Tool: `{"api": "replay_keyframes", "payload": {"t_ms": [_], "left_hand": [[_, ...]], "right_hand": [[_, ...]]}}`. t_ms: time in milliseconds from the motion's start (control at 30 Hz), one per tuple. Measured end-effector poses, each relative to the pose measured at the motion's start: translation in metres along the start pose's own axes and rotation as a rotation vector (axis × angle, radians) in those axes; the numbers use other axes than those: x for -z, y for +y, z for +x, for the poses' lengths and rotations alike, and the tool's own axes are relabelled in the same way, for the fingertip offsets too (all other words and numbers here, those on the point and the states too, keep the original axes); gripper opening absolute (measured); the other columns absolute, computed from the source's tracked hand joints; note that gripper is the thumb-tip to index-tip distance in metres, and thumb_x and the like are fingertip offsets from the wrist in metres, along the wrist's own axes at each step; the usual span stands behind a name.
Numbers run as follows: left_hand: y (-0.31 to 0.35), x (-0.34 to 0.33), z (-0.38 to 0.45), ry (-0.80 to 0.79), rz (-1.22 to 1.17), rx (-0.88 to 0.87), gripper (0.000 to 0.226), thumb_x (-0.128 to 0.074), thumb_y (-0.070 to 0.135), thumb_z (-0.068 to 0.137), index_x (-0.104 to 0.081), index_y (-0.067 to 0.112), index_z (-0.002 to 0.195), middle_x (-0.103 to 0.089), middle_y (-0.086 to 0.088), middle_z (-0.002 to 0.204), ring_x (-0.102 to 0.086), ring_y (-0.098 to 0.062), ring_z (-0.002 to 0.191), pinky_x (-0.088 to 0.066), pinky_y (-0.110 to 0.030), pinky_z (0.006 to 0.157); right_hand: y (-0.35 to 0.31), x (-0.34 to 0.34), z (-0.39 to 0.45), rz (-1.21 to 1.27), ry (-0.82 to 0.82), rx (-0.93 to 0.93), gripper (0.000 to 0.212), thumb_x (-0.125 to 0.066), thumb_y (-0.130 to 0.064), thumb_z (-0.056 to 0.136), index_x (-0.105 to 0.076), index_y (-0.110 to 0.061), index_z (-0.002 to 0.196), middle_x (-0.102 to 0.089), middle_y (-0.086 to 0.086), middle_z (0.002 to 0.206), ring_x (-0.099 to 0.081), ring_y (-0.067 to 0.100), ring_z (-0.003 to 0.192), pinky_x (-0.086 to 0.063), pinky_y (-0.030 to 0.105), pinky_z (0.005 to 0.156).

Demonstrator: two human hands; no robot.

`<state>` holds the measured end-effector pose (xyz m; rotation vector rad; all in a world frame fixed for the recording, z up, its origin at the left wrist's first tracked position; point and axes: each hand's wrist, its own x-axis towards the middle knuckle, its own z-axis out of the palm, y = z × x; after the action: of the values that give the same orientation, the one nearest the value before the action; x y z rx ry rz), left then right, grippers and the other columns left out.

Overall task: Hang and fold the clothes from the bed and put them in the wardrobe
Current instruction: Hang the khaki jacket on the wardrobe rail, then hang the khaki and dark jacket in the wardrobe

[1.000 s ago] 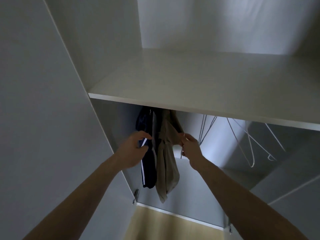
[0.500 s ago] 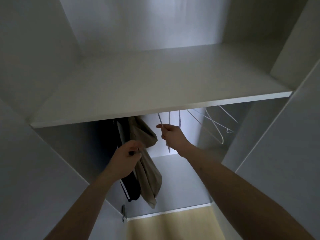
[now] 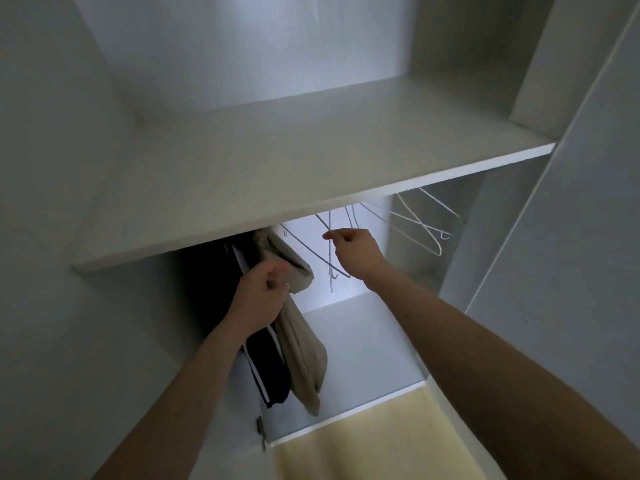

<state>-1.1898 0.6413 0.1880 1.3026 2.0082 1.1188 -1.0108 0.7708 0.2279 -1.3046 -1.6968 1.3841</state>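
Inside the white wardrobe, a beige garment (image 3: 301, 351) and a dark navy garment with white stripes (image 3: 266, 368) hang under the shelf (image 3: 311, 174). My left hand (image 3: 263, 296) grips the beige garment near its top. My right hand (image 3: 356, 251) is to the right, fingers pinched on an empty white wire hanger (image 3: 330, 258). The rail itself is hidden behind the shelf's front edge.
More empty white hangers (image 3: 422, 230) hang further right under the shelf. The wardrobe's left wall (image 3: 86, 341) and right side panel (image 3: 554, 271) close in on both sides. Its floor (image 3: 363, 358) is white, with pale wooden flooring (image 3: 374, 445) in front.
My right hand let go of the beige garment and moved right to the empty hangers. My left hand shifted from the navy garment to the beige one. The view swung right.
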Motion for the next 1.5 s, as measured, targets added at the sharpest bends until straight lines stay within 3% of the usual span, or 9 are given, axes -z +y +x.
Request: {"api": "replay_keyframes", "payload": {"t_ms": [100,467,633,800,933,1033,1200,1367,1500], "left_hand": [[0.006,0.001,-0.005,0.005,-0.021,0.004,0.027,-0.061,0.007,0.094,-0.065,0.03,0.108,-0.066,0.009,0.112,-0.061,-0.002,0.106,-0.042,-0.005,0.076],[0.005,-0.002,-0.026,0.023,0.02,-0.005,0.028,-0.057,0.004,0.094,-0.067,0.02,0.115,-0.064,0.004,0.113,-0.06,-0.012,0.109,-0.047,-0.021,0.085],[0.0,-0.028,-0.03,-0.035,0.088,-0.07,0.036,-0.055,-0.001,0.091,-0.06,0.034,0.098,-0.056,0.013,0.101,-0.056,-0.009,0.087,-0.044,-0.023,0.073],[-0.011,-0.07,-0.031,-0.139,0.195,-0.136,0.062,-0.071,0.004,0.086,-0.046,0.022,0.14,-0.046,0.005,0.135,-0.046,-0.01,0.118,-0.038,-0.029,0.103],[0.003,-0.114,-0.043,-0.37,0.328,-0.323,0.05,-0.081,0.016,0.083,-0.061,0.03,0.127,-0.057,0.006,0.132,-0.053,-0.017,0.118,-0.047,-0.038,0.101],[0.022,-0.154,-0.071,-0.584,0.363,-0.427,0.015,-0.075,0.022,0.091,-0.072,0.036,0.092,-0.071,0.016,0.108,-0.064,-0.004,0.105,-0.049,-0.024,0.09],[0.069,-0.222,-0.143,-0.808,0.327,-0.41,0.024,-0.06,0.034,0.101,-0.066,0.032,0.078,-0.058,0.007,0.058,-0.048,-0.011,0.05,-0.038,-0.026,0.053],[0.131,-0.284,-0.246,-0.929,0.249,-0.563,0.032,-0.069,0.028,0.095,-0.054,0.018,0.068,-0.042,0.006,0.053,-0.035,-0.011,0.052,-0.031,-0.026,0.053],[0.176,-0.329,-0.334,-1.04,0.206,-0.683,0.026,-0.074,0.03,0.091,-0.063,0.018,0.071,-0.055,0.005,0.055,-0.048,-0.013,0.055,-0.04,-0.029,0.059]], "right_hand": [[-0.008,-0.008,-0.004,-0.102,-0.024,0.019,0.033,-0.045,-0.016,0.103,-0.076,-0.022,0.112,-0.044,-0.018,0.035,-0.037,0.005,0.031,-0.032,0.014,0.039],[0.06,0.013,-0.068,-0.267,-0.05,0.029,0.028,-0.048,-0.025,0.103,-0.071,-0.035,0.091,-0.061,-0.013,0.05,-0.054,0.003,0.043,-0.043,0.02,0.052],[0.104,0.056,-0.136,-0.234,-0.032,-0.023,0.033,-0.048,-0.024,0.105,-0.074,-0.034,0.089,-0.067,-0.007,0.062,-0.054,0.002,0.045,-0.04,0.016,0.046],[0.135,0.124,-0.229,-0.269,-0.005,-0.098,0.034,-0.053,-0.023,0.107,-0.077,-0.037,0.087,-0.07,-0.009,0.074,-0.048,-0.002,0.047,-0.037,0.01,0.051],[0.163,0.182,-0.327,-0.259,0.041,-0.2,0.028,-0.055,-0.03,0.106,-0.078,-0.039,0.093,-0.066,-0.016,0.074,-0.043,0.005,0.057,-0.037,0.018,0.056],[0.184,0.212,-0.404,-0.178,0.15,-0.267,0.027,-0.056,-0.03,0.106,-0.079,-0.04,0.095,-0.061,-0.013,0.071,-0.042,0.012,0.062,-0.035,0.026,0.058],[0.224,0.239,-0.517,-0.205,0.461,-0.436,0.026,-0.057,-0.034,0.104,-0.078,-0.044,0.094,-0.062,-0.013,0.07,-0.041,0.006,0.052,-0.035,0.02,0.051],[0.262,0.241,-0.619,-0.339,0.807,-0.558,0.014,-0.07,-0.035,0.092,-0.07,-0.049,0.089,-0.065,-0.027,0.079,-0.056,-0.002,0.075,-0.039,0.01,0.063],[0.29,0.242,-0.682,-0.412,1.021,-0.511,0.01,-0.07,-0.044,0.093,-0.076,-0.042,0.1,-0.066,-0.031,0.092,-0.052,0.004,0.095,-0.04,0.018,0.077]]}}
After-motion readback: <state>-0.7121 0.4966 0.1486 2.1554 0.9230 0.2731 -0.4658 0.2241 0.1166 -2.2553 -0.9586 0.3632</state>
